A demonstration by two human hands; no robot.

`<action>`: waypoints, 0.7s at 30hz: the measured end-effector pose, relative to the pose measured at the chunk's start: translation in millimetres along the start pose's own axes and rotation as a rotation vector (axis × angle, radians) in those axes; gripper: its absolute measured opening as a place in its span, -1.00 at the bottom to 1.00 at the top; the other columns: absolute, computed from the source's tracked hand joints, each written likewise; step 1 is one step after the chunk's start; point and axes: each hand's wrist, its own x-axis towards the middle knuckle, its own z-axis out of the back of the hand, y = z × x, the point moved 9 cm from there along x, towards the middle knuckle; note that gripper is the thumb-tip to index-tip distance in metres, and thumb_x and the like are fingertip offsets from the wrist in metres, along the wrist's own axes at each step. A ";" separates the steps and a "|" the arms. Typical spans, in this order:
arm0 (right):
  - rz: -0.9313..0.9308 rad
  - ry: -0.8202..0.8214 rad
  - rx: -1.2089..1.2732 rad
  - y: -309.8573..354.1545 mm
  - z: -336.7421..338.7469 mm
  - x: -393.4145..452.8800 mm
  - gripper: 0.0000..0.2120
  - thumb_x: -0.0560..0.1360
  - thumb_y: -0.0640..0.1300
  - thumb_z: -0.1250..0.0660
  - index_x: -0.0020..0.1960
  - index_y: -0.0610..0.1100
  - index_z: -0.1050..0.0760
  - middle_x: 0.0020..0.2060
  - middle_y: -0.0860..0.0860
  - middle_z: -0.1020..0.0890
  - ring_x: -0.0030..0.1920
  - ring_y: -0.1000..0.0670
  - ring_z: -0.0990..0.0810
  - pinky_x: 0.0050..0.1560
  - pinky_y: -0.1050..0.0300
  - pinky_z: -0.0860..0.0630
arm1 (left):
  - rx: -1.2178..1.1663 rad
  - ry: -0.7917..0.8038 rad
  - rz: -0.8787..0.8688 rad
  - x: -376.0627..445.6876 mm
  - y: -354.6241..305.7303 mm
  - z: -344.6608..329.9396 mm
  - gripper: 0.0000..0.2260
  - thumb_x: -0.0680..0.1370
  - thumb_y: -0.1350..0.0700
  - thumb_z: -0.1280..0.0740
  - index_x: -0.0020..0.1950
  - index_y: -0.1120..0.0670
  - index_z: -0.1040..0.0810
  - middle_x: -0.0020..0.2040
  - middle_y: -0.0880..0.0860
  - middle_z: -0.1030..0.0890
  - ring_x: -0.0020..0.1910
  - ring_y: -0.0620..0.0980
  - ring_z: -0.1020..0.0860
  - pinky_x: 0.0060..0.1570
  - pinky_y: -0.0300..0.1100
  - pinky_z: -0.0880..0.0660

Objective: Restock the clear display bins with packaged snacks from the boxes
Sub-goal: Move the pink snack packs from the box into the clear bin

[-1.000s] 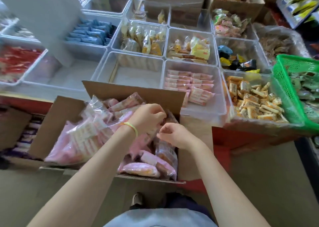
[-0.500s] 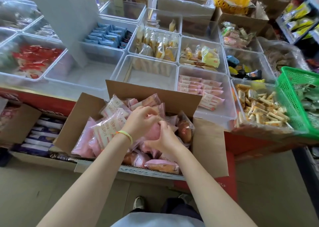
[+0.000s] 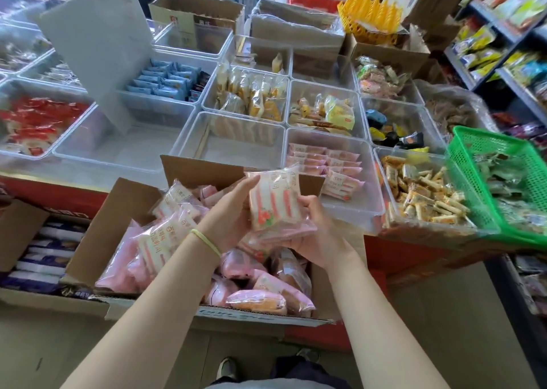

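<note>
Lifted clear of the box (image 3: 189, 270), pink snack packs (image 3: 273, 202) sit gripped between left hand (image 3: 229, 211) and right hand (image 3: 313, 234).

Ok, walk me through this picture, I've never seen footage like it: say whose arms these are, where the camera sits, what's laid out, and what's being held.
No machine here: a person wears a camera on the head, looking down at their own arms. The left hand and right hand together hold a small stack of pink-and-white snack packs above an open cardboard box full of the same packs. Beyond it are clear display bins, some filled with wrapped snacks, some bare. A green basket sits at the right.
</note>
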 end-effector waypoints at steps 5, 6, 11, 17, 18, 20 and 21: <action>0.095 -0.186 -0.289 33.7 39.3 -14.7 -0.55 0.62 0.22 -0.15 0.23 -0.05 -0.61 0.15 -0.11 -0.68 0.19 -0.13 -0.65 0.19 -0.08 -0.56 | 0.034 -0.049 -0.101 30.1 6.6 -26.4 -0.72 0.51 0.11 -0.40 0.16 0.22 -0.56 0.00 0.22 -0.66 -0.11 0.12 -0.66 -0.15 -0.05 -0.64; 0.113 -0.220 -0.347 40.5 49.3 -18.5 -0.53 0.56 0.27 -0.19 0.20 -0.04 -0.62 0.13 -0.08 -0.70 0.18 -0.10 -0.66 0.24 -0.08 -0.54 | 0.057 -0.042 -0.115 35.7 7.9 -38.0 -0.71 0.49 0.11 -0.41 0.15 0.22 -0.57 -0.01 0.22 -0.67 -0.10 0.13 -0.66 -0.14 -0.05 -0.63; 0.213 -0.505 -0.496 80.6 132.5 -36.9 -0.54 0.46 0.35 -0.22 0.08 0.03 -0.62 -0.05 0.06 -0.74 0.01 0.04 -0.71 0.12 -0.07 -0.62 | 0.080 0.006 -0.143 75.5 21.4 -107.2 -0.67 0.52 0.18 -0.41 0.24 0.29 -0.54 0.11 0.30 -0.64 0.02 0.22 -0.64 0.03 0.11 -0.61; 0.220 -0.515 -0.537 124.4 206.8 -49.0 -0.58 0.53 0.27 -0.25 0.15 -0.02 -0.60 -0.09 0.04 -0.72 -0.21 0.08 -0.70 -0.27 0.08 -0.64 | 0.062 -0.098 -0.072 128.1 54.0 -170.4 -0.78 0.58 0.19 -0.36 0.18 0.28 -0.57 -0.05 0.22 -0.68 -0.20 0.08 -0.68 -0.35 -0.11 -0.60; 0.218 -0.505 -0.568 131.1 216.9 -47.8 -0.61 0.53 0.23 -0.29 0.15 -0.04 -0.58 -0.12 0.05 -0.70 -0.33 0.10 -0.67 -0.41 0.19 -0.56 | 0.056 -0.116 -0.045 137.8 60.9 -176.1 -0.76 0.59 0.18 -0.35 0.19 0.28 -0.56 -0.02 0.25 -0.68 -0.16 0.11 -0.68 -0.29 -0.04 -0.63; 0.225 -0.526 -0.635 145.1 240.7 -43.4 -0.72 0.58 0.11 -0.33 0.16 -0.05 -0.57 -0.13 0.04 -0.70 -0.39 0.10 -0.65 -0.51 0.23 -0.49 | 0.056 -0.136 0.010 160.6 77.9 -183.2 -0.71 0.60 0.15 -0.34 0.26 0.29 -0.54 0.12 0.30 -0.63 0.00 0.18 -0.64 0.02 0.09 -0.60; 0.240 -0.567 -0.664 152.7 254.5 -40.1 -0.75 0.60 0.08 -0.32 0.16 -0.05 -0.57 -0.12 0.06 -0.70 -0.35 0.09 -0.67 -0.50 0.19 -0.53 | 0.049 -0.160 0.041 170.6 85.8 -183.5 -0.69 0.61 0.15 -0.31 0.29 0.28 -0.51 0.16 0.30 -0.62 0.06 0.19 -0.63 0.08 0.05 -0.58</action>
